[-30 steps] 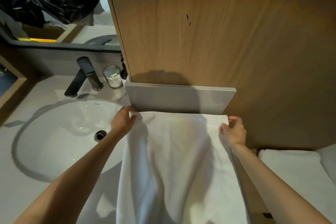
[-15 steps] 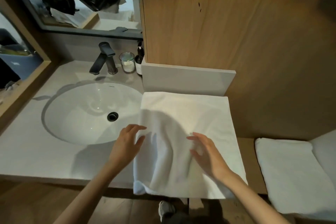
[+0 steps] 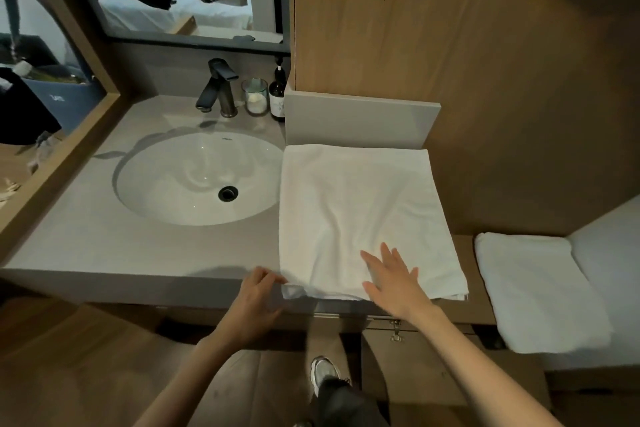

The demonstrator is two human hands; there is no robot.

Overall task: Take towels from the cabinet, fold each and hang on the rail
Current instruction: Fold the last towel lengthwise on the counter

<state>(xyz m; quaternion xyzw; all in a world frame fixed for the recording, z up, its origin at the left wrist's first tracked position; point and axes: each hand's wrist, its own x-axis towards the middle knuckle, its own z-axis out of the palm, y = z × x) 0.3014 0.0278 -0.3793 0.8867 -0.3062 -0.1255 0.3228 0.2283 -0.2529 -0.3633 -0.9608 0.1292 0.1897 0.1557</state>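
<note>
Left hand (image 3: pixel 258 295) pinches towel (image 3: pixel 356 211) corner; right hand (image 3: pixel 394 282) flat, fingers (image 3: pixel 389 256) spread

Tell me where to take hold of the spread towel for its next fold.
Take the towel by its near corners, coming from the counter front: it overhangs there, so fingers slip under, while its far edge butts the grey panel. The left hand pinches the near-left corner; the right hand lies flat on it.
</note>
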